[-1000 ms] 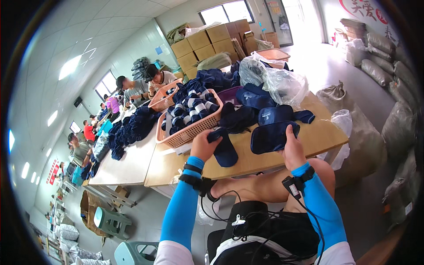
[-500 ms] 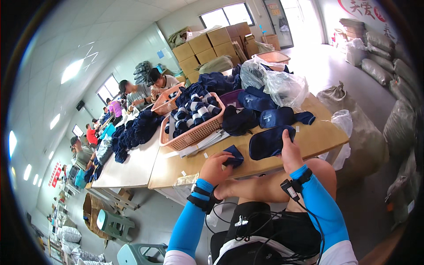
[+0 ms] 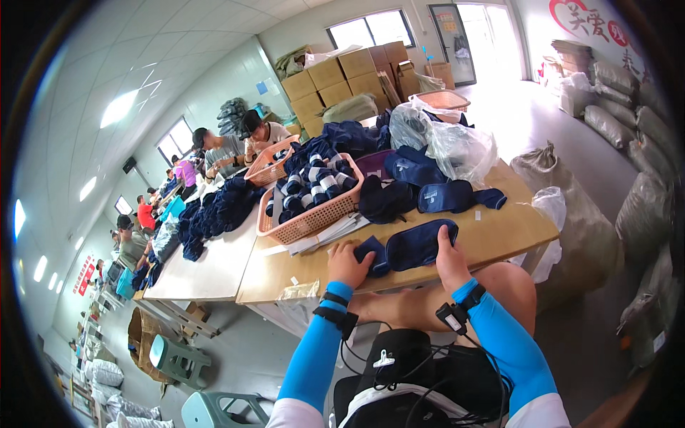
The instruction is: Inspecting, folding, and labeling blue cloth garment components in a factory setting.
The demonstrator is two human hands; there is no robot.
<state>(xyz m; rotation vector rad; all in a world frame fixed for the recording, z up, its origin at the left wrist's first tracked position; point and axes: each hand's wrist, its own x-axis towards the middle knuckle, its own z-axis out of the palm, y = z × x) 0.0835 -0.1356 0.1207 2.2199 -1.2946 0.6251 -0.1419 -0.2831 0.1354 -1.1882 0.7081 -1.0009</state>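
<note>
My right hand [image 3: 452, 265] grips the right end of a flat navy cloth piece [image 3: 419, 247] with rounded ends and a bound edge, like a slipper sole, thumb on top. To its left, my left hand [image 3: 348, 265] is closed on a smaller folded navy cloth piece [image 3: 374, 254], partly covered by the fingers. The two pieces meet or overlap over the table's near edge; I cannot tell whether they are joined. Just beyond lie more navy cloth pieces [image 3: 446, 197], some with a pale print.
A pink basket [image 3: 307, 230] of navy rolls with white bands stands on the wooden table [image 3: 499, 232], beside white sheets [image 3: 332, 234] and clear plastic bags [image 3: 467, 146]. Full sacks [image 3: 571, 207] stand at right. Green stools [image 3: 178, 360] are at lower left; people work farther left.
My right hand has moved left and slightly down with the flat piece. The left hand's folded piece now meets it, where a gap showed before. The view has shifted slightly.
</note>
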